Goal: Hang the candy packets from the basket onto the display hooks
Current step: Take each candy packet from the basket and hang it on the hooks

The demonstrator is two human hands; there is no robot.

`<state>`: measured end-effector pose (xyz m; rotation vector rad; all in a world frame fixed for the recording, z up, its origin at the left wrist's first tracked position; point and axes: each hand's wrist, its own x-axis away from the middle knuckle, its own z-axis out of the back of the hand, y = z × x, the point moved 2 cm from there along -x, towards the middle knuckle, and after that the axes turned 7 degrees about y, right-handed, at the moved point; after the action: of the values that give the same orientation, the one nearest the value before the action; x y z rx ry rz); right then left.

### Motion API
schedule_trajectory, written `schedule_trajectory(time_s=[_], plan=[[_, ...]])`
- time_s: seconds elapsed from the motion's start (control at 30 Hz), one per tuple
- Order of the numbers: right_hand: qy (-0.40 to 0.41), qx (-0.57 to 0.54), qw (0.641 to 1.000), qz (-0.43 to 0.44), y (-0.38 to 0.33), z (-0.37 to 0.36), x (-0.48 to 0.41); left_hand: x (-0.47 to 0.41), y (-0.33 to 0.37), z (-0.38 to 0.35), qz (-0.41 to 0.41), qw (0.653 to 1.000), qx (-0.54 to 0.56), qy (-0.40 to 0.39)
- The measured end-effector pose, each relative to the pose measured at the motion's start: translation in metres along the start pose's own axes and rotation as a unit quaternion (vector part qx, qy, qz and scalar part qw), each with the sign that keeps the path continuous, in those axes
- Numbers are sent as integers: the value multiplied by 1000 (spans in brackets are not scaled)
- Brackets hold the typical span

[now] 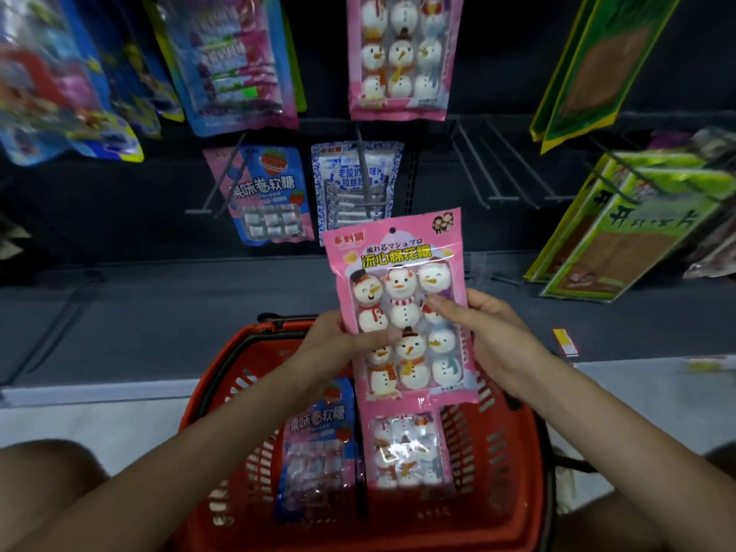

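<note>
I hold a pink snowman marshmallow packet [402,280] upright above the red basket [247,392]. My left hand [338,344] grips its left edge and my right hand [486,332] grips its right edge. Its hang hole is at the top. In the basket lie another pink snowman packet [406,452] and a blue strawberry candy packet [318,448]. A matching snowman packet [402,53] hangs on the display above. Bare display hooks [490,165] stick out to the right of it.
A blue strawberry packet [271,197] and a blue-white packet [354,181] hang on the lower row. Green packets [621,229] hang at the right, blue and pink ones [235,61] at the upper left. A dark shelf ledge [159,312] runs behind the basket.
</note>
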<state>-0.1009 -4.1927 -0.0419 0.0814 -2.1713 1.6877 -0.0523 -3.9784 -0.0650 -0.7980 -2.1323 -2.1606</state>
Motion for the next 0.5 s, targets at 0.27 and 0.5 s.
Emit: schedule_trajectory(time_s=[0.27, 0.5], plan=[[-2, 38, 991, 125, -33, -5, 6, 5, 53, 1, -88, 995, -25, 41], [29, -28, 988, 150, -74, 6, 6, -2, 116, 1, -165, 983, -12, 83]])
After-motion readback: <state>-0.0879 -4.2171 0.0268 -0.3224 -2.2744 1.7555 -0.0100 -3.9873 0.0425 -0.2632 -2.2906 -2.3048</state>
